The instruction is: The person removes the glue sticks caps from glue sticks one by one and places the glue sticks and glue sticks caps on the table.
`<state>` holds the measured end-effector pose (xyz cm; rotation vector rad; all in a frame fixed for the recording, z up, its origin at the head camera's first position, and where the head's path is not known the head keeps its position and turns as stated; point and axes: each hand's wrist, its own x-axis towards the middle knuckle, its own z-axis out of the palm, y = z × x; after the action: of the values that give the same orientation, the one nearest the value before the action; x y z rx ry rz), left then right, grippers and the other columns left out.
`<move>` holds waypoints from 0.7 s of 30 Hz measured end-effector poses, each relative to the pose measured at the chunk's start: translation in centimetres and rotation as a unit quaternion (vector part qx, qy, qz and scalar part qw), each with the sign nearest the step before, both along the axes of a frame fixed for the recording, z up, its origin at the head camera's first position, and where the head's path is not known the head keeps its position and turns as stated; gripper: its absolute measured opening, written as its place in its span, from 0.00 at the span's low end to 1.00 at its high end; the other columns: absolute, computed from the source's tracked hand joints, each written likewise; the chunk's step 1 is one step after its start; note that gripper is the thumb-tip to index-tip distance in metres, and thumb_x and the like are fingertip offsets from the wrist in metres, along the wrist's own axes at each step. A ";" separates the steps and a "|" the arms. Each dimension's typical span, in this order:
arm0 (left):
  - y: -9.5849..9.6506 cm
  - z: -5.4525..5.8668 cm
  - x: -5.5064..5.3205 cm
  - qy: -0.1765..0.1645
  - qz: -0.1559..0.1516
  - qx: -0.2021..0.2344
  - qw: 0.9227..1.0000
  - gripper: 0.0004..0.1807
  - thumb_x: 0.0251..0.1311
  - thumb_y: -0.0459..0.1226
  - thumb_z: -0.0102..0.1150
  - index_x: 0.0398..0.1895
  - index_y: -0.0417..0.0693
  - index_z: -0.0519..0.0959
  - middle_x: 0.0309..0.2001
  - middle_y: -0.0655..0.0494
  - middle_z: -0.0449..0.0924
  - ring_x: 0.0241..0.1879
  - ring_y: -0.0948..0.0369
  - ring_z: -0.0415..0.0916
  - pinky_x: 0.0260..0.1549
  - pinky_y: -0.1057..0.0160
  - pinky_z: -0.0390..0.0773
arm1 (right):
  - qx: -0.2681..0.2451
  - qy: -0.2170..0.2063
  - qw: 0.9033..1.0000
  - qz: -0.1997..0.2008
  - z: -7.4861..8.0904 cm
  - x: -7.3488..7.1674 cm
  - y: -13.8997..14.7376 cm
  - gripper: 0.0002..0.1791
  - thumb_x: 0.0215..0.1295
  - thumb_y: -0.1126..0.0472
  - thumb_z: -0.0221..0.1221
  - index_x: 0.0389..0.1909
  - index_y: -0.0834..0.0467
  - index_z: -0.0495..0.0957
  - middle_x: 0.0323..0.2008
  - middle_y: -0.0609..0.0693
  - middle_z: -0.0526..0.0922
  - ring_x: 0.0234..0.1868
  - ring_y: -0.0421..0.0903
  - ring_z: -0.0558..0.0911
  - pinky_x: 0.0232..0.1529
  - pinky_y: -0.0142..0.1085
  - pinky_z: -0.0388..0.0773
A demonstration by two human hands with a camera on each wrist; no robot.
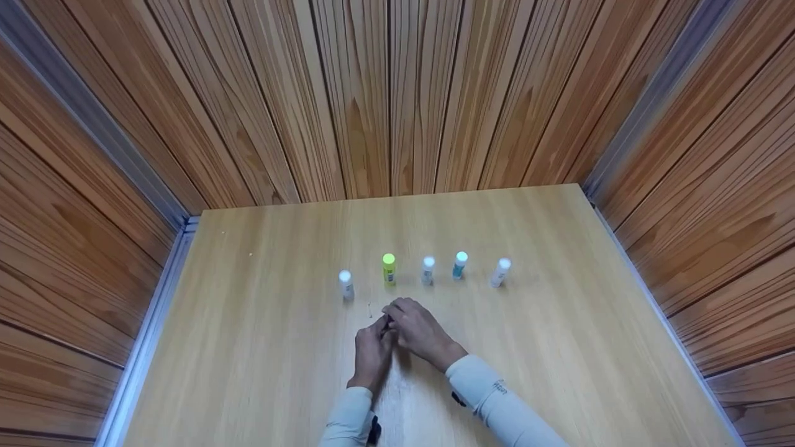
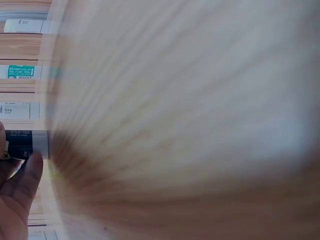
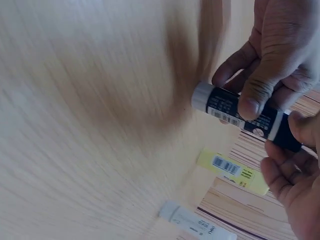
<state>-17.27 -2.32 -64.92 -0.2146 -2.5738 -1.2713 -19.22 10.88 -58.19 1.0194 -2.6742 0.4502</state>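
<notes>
A black glue stick (image 3: 227, 106) with a grey base stands between the two hands, its base close to the tabletop. My left hand (image 1: 372, 354) grips its body, the thumb lying along the printed label in the right wrist view. With thumb and fingers, my right hand (image 1: 423, 329) pinches the black cap (image 3: 285, 136) at the upper end. A white band (image 3: 275, 125) shows between cap and body. In the head view both hands hide most of this glue stick. A yellow glue stick (image 1: 389, 270) stands upright just beyond the hands.
Several more glue sticks form a loose row: a white one (image 1: 346, 287) at left, another white one (image 1: 428, 272) past the yellow, one with a teal label (image 1: 459, 266), and a white one (image 1: 500, 273) at right. Wood-panelled walls (image 1: 372, 99) enclose the wooden table (image 1: 248, 347).
</notes>
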 end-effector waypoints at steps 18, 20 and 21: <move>0.0 0.2 -0.1 -0.056 -0.004 0.029 0.998 0.14 0.62 0.29 0.59 0.51 0.41 0.82 0.46 0.48 0.84 0.47 0.57 0.81 0.45 0.59 0.81 | 0.058 -0.063 0.991 -0.100 1.6 -0.1 -1.3 0.11 0.62 0.58 0.64 0.37 0.63 0.81 0.29 0.52 0.74 0.25 0.44 0.75 0.26 0.33 0.77; 0.1 0.3 -0.1 -0.065 -0.004 0.031 0.997 0.16 0.63 0.29 0.59 0.53 0.41 0.80 0.48 0.48 0.82 0.51 0.55 0.79 0.48 0.59 0.80 | 0.048 -0.082 0.991 -0.095 1.7 -0.1 -1.1 0.10 0.61 0.60 0.64 0.37 0.63 0.81 0.30 0.51 0.73 0.26 0.43 0.73 0.26 0.32 0.76; 0.1 0.3 -0.1 -0.064 -0.004 0.028 0.998 0.16 0.62 0.29 0.59 0.54 0.41 0.80 0.49 0.48 0.82 0.51 0.54 0.79 0.48 0.59 0.80 | 0.043 -0.091 0.991 -0.092 1.8 -0.1 -1.1 0.09 0.61 0.61 0.65 0.37 0.62 0.81 0.30 0.51 0.73 0.26 0.43 0.73 0.26 0.32 0.75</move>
<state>-17.35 -2.22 -64.67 -0.1358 -2.6405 -1.4012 -19.32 9.82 -56.38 0.7778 -2.9393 0.4096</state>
